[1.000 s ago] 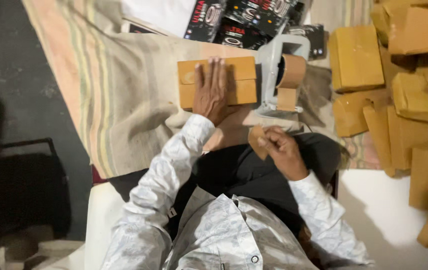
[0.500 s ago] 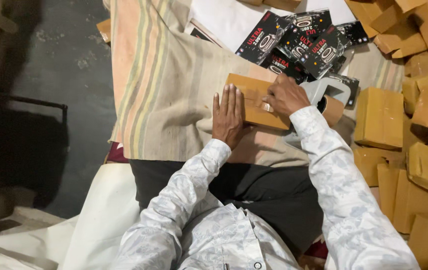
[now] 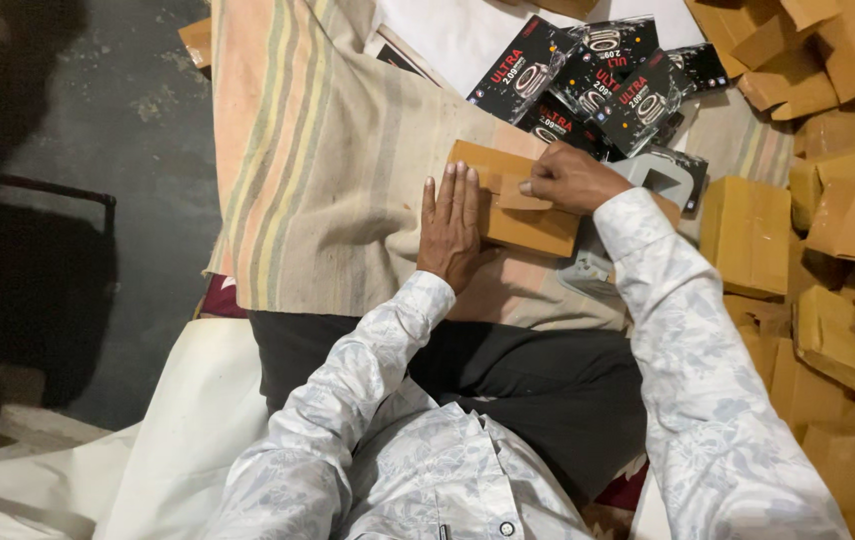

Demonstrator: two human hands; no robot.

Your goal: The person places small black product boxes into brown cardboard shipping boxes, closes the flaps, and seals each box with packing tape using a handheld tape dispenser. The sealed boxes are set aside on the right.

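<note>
Tape dispenser (image 3: 663,185) mostly hidden under right hand (image 3: 570,180), sleeve. Box (image 3: 528,225) left end under left hand (image 3: 451,222). Box pile (image 3: 838,200) cut by right edge.

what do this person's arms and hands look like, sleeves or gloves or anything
Both arms wear long sleeves of a white shirt with a faint grey floral print, ending in buttoned-style cuffs at the wrists. The left hand and right hand are bare: no gloves, and no rings or watch that I can make out.

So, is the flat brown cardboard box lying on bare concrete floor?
No, the flat brown cardboard box lies on a striped beige cloth, pressed by the left hand and right hand.
</note>
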